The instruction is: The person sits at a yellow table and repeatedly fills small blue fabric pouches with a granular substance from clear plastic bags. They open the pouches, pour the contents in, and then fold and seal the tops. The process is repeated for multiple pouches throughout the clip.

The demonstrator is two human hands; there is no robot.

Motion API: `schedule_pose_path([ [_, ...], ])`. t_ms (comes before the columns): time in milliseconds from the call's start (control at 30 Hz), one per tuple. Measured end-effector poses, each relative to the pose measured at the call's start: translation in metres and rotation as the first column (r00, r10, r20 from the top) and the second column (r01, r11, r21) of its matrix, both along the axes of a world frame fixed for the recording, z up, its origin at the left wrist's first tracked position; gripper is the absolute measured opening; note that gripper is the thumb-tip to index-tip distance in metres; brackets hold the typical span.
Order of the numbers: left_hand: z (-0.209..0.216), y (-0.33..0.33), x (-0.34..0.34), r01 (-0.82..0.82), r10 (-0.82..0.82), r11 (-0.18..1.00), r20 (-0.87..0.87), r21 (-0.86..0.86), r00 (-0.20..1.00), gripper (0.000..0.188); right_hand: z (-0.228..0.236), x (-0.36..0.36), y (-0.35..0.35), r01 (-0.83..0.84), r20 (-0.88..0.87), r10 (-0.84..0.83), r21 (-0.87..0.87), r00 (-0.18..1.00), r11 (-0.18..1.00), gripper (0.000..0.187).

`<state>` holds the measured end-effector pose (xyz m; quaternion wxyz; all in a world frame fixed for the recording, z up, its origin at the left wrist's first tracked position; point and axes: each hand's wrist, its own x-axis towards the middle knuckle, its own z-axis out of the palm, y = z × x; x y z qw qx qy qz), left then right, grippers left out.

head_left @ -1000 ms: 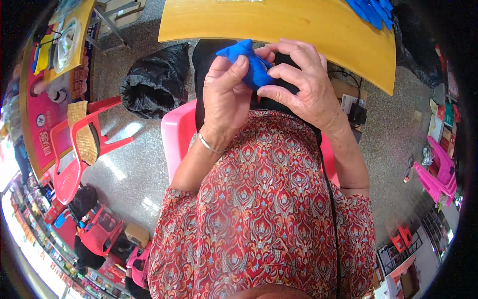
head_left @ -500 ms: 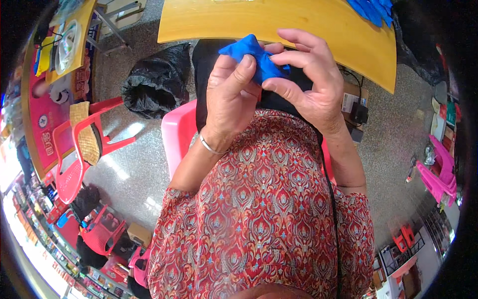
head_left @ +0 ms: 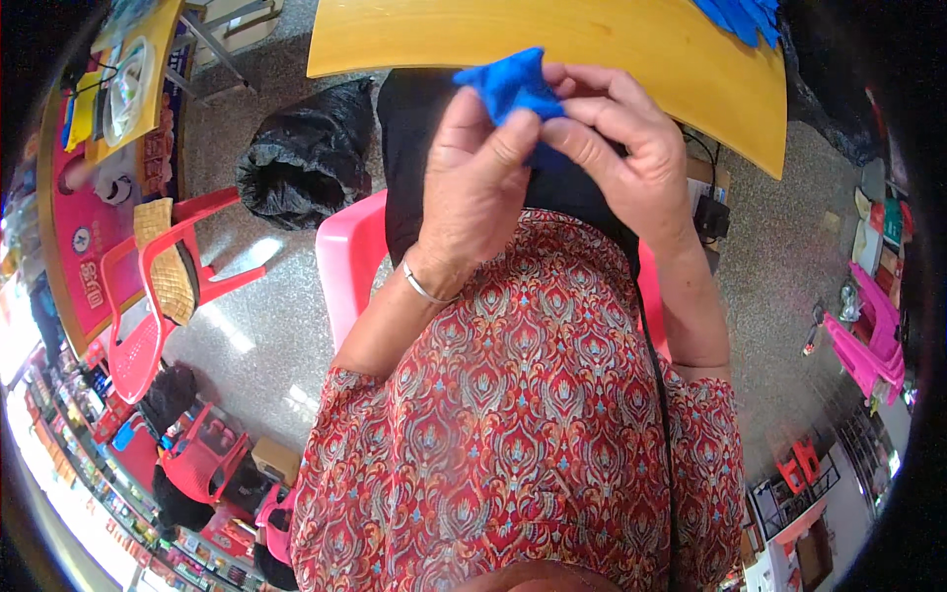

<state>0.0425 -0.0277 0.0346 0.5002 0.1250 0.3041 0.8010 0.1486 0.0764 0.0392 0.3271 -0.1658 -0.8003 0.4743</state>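
Note:
A small piece of blue fabric (head_left: 513, 87), with pointed corners, is held up above my lap near the table's front edge. My left hand (head_left: 480, 163) grips it from the left, thumb pressed on its lower part. From the right, my right hand (head_left: 626, 138) pinches its right side between thumb and fingers, the two thumbs almost meeting. Part of the cloth is hidden behind my fingers. More blue fabric pieces (head_left: 742, 18) lie in a pile at the far right of the yellow table (head_left: 414, 39).
An open black plastic bag (head_left: 306, 158) stands on the floor left of my lap. Further left is a red plastic chair (head_left: 148, 326) with a woven cushion (head_left: 163, 261). A black plastic sheet or bag (head_left: 838, 109) hangs by the table's right end.
Both hands have risen slightly with the blue fabric. My right fingers, spread apart before, have closed on its right side, and the piece has turned and looks flatter.

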Motion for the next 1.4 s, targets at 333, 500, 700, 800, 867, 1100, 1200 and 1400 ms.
schedule_pose_path([
  [333,0.0,-0.006,-0.01,0.226,-0.251,0.959,-0.144,-0.168,0.957,0.052,0.007,0.002,0.013,-0.027,-0.019,0.021,-0.423,1.0,0.906,0.026],
  [500,0.0,-0.002,-0.008,0.279,-0.325,0.936,-0.22,-0.215,0.92,0.061,0.01,-0.003,0.029,-0.083,0.151,0.168,-0.451,0.974,0.889,0.03],
  [700,-0.024,-0.01,-0.021,0.154,-0.238,0.894,-0.156,-0.42,0.959,0.033,0.019,0.009,0.067,0.109,-0.017,-0.141,-0.542,0.99,0.833,0.021],
  [800,-0.035,-0.014,-0.025,0.148,-0.226,0.883,-0.128,-0.446,0.966,0.031,-0.003,0.001,0.075,0.246,0.333,-0.361,0.341,0.871,0.907,0.021],
  [867,-0.035,-0.016,-0.027,0.133,-0.194,0.891,-0.1,-0.434,0.976,0.03,-0.02,0.008,0.094,0.295,0.303,-0.32,0.128,0.897,0.947,0.022],
  [1100,-0.033,-0.015,-0.031,0.083,-0.153,0.896,-0.129,-0.435,0.98,0.028,-0.04,0.02,0.113,0.303,0.337,-0.227,-0.193,0.914,0.933,0.023],
  [1200,-0.029,-0.01,-0.031,0.049,-0.129,0.907,-0.165,-0.418,0.978,0.028,-0.046,0.027,0.123,0.246,0.251,-0.196,-0.186,0.948,0.951,0.025],
  [1400,-0.024,-0.001,-0.028,0.004,-0.137,0.928,-0.331,-0.373,0.934,0.028,-0.035,0.026,0.116,0.308,0.319,-0.251,-0.144,0.914,0.94,0.023],
])
